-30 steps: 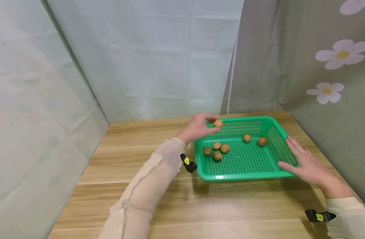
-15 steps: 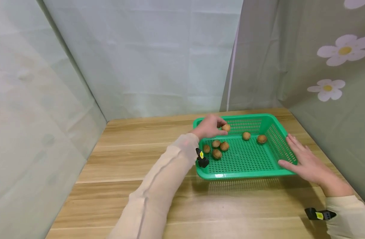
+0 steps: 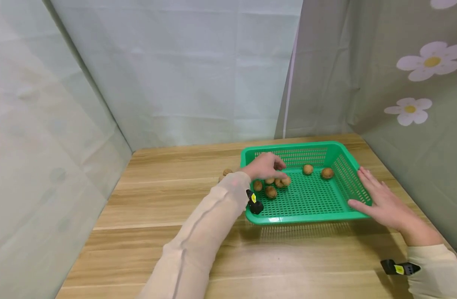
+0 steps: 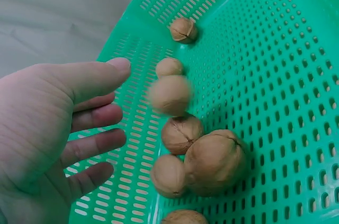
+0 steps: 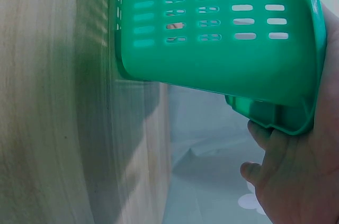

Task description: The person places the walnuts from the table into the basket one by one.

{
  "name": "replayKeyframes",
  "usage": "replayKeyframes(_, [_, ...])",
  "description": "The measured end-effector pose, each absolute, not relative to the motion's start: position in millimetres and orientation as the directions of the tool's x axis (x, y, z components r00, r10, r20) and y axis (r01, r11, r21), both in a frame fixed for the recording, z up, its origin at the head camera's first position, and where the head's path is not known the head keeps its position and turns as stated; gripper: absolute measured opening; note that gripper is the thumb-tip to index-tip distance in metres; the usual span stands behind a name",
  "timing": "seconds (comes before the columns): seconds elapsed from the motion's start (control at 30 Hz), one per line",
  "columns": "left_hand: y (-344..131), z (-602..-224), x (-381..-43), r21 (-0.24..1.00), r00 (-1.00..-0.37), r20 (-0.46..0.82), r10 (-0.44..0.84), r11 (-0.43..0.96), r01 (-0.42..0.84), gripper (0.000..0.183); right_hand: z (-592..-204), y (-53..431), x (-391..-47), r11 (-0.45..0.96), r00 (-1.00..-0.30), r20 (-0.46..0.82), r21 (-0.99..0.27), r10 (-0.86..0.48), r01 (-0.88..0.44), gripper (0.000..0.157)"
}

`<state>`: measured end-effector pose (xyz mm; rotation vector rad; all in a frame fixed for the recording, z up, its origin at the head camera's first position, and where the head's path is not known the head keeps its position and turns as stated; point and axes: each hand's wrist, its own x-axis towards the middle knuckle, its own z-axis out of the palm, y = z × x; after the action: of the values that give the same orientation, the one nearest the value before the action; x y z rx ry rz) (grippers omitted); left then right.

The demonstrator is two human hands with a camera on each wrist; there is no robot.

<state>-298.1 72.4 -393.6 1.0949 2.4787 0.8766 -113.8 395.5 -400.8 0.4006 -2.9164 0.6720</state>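
Observation:
My left hand [image 3: 265,166] hovers inside the left half of a green plastic basket [image 3: 275,219], thumb and fingers apart. In the left wrist view a blurred walnut [image 4: 169,95] is just off the fingertips, among several other walnuts [image 4: 217,161] on the basket floor. Nothing lies between the left thumb [image 4: 98,80] and fingers. My right hand [image 3: 383,207] rests on the basket's right rim, thumb over the near corner and fingers extended along the side. Two walnuts, one lighter [image 3: 308,169] and one darker [image 3: 327,173], sit toward the basket's far right.
Walnuts [image 3: 227,172] lie on the wooden table [image 3: 168,195] left of the basket, partly hidden behind the left sleeve. Grey-green curtains [image 3: 198,83] stand behind and beside the table.
My left hand has moved right and down into the basket and let go of the walnut, which is now down by the others. The right hand has stayed at the rim.

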Motion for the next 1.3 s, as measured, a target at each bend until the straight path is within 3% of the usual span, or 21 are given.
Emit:
replayKeyframes(0.43, [39,-372,-298,0.699,-0.699,0.074,0.712,0.463,0.545,0.039,-400,394,-113,0.864,-0.959,0.171,-0.418,-0.228,-0.280,0.089])
replayKeyframes(0.7, [-24,-369,-304,0.728,-0.792,0.134,0.595,0.483,0.487,0.039,-400,394,-113,0.861,-0.959,0.167,-0.424,-0.229,-0.280,0.089])
replayKeyframes(1.07, [-112,-419,-313,0.730,-0.900,0.091,0.426,0.586,0.351,0.041,-399,395,-113,0.862,-0.962,0.163,-0.428,-0.221,-0.271,0.089])
replayKeyframes(1.3, [-132,-459,-309,0.738,-0.915,0.087,0.395,0.591,0.325,0.050,-400,395,-113,0.862,-0.961,0.165,-0.426,-0.224,-0.274,0.089])
